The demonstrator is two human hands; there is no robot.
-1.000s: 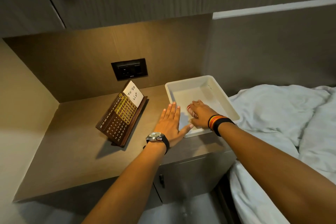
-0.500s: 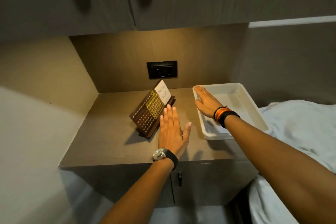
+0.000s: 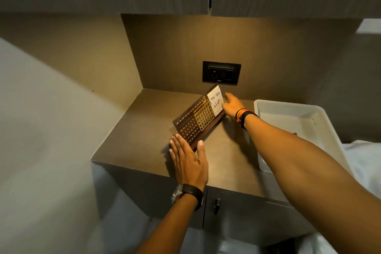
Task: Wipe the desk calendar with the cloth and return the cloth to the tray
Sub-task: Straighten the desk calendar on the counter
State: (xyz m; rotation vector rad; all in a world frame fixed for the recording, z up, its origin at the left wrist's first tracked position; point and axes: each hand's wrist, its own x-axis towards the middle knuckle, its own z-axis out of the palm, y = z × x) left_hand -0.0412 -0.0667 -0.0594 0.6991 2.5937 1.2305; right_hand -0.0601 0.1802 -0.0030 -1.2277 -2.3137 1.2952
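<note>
Both hands now off tray (image 3: 321, 109), moved to desk calendar (image 3: 198, 121) mid-countertop; left hand (image 3: 188, 161) flat, fingers spread at near end; right hand (image 3: 232, 104) loosely curled at far end, empty; cloth seemingly back in tray; task prob. done.

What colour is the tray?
White tray, seen in the head view, its only view.

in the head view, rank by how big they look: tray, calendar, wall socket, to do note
1. tray, though the right arm covers part of it and it lies nearer the camera
2. calendar
3. wall socket
4. to do note

The socket and the note look close in size, so their order is unsure.
</note>
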